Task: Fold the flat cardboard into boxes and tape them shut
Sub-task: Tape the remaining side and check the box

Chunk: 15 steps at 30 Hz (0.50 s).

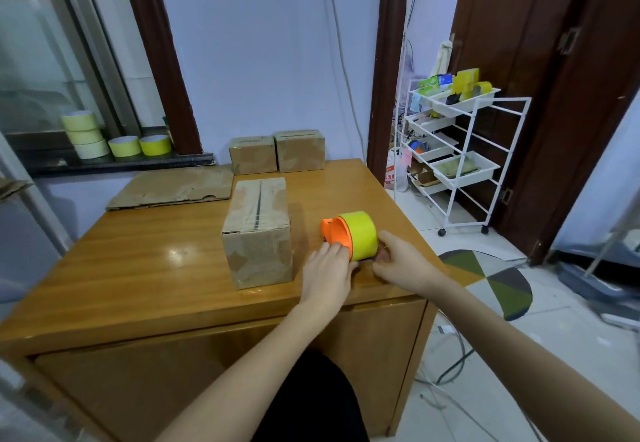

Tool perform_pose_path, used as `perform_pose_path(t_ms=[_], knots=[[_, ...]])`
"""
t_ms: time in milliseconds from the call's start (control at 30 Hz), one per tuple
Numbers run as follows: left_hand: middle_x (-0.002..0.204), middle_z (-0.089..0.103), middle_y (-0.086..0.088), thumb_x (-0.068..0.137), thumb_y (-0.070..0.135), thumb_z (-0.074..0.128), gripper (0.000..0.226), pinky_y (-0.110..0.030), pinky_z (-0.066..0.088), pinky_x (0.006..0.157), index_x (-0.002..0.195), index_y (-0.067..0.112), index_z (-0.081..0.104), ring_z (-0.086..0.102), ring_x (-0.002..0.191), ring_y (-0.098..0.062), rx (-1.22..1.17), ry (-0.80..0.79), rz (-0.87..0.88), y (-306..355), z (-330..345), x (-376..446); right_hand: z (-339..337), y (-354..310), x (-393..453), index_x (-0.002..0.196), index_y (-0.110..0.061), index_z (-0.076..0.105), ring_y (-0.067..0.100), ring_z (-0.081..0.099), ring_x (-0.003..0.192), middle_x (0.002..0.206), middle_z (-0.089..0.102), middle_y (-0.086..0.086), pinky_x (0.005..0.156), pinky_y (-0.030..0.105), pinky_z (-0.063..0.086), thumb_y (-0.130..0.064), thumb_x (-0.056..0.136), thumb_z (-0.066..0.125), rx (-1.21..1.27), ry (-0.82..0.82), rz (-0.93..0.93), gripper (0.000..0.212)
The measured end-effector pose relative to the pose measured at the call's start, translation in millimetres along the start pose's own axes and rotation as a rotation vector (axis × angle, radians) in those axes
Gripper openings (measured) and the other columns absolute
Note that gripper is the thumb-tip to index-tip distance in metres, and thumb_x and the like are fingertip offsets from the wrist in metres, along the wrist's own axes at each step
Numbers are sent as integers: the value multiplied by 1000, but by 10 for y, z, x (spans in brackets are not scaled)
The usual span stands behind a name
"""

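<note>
Both hands are on the tape dispenser (349, 235) near the table's (138, 268) right edge: left hand (327, 277) grips its orange side, right hand (401, 261) holds the yellow roll. A folded box (256, 233) stands just left, mid-table; flat cardboard (173, 187) lies at the far left corner.
</note>
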<state>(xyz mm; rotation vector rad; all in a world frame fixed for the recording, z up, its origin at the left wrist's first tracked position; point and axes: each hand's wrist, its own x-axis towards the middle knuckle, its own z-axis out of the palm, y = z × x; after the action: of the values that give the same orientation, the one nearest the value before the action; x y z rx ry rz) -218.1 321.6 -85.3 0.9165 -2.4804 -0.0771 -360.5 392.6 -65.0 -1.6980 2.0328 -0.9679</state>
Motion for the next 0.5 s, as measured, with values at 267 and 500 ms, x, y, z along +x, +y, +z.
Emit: perform_pose_path(t_ms=[267, 500], knots=[[101, 62, -3, 100, 29, 44, 23, -34, 44, 88, 101, 11, 59, 54, 96, -18, -334, 159, -10, 197, -525, 123, -59, -103, -109, 133, -21, 27, -1, 60, 103, 111, 61, -9, 93, 15, 44, -5, 75, 78, 216, 254, -336, 79], [94, 69, 0, 101, 29, 42, 30, -43, 52, 80, 105, 13, 66, 62, 88, -18, -730, 160, -47, 165, -1044, 296, -218, -496, -145, 144, -45, 13, 5, 62, 101, 114, 59, -21, 88, 22, 51, -33, 80, 70, 160, 314, -577, 86]])
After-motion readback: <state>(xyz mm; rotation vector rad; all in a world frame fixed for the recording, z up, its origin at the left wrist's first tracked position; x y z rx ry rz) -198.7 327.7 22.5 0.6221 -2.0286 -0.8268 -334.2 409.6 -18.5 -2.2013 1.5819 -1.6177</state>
